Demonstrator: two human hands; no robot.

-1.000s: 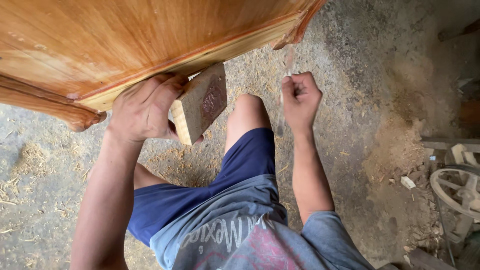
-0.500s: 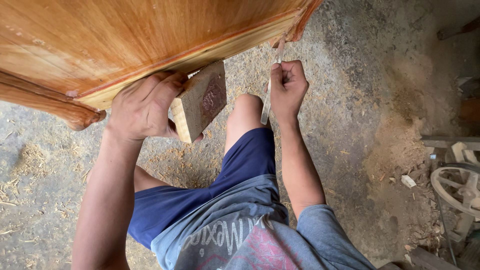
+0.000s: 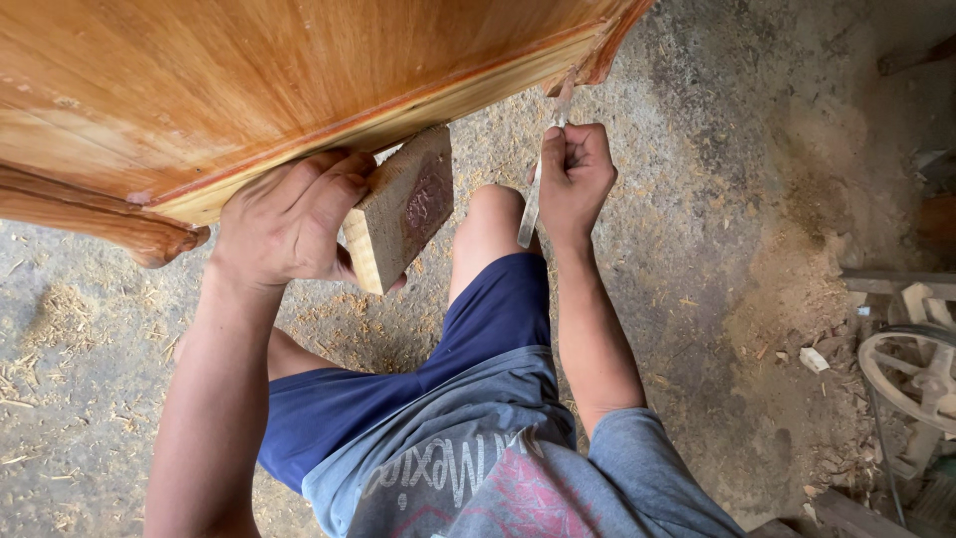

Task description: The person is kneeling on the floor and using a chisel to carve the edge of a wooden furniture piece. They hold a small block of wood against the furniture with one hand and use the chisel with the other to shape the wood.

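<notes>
overhead, the left hand [image 3: 289,219] grips a wooden block [image 3: 400,209] against the lower edge of the varnished wooden furniture panel [image 3: 249,90]; the right hand [image 3: 573,179] is fisted around a thin metal blade [image 3: 533,194] touching that edge near the corner.

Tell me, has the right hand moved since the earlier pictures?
Yes. The right hand, gripping a thin metal tool, has gone up and to the left, closer to the corner of the wooden furniture panel. The left hand holds a wood block.
</notes>
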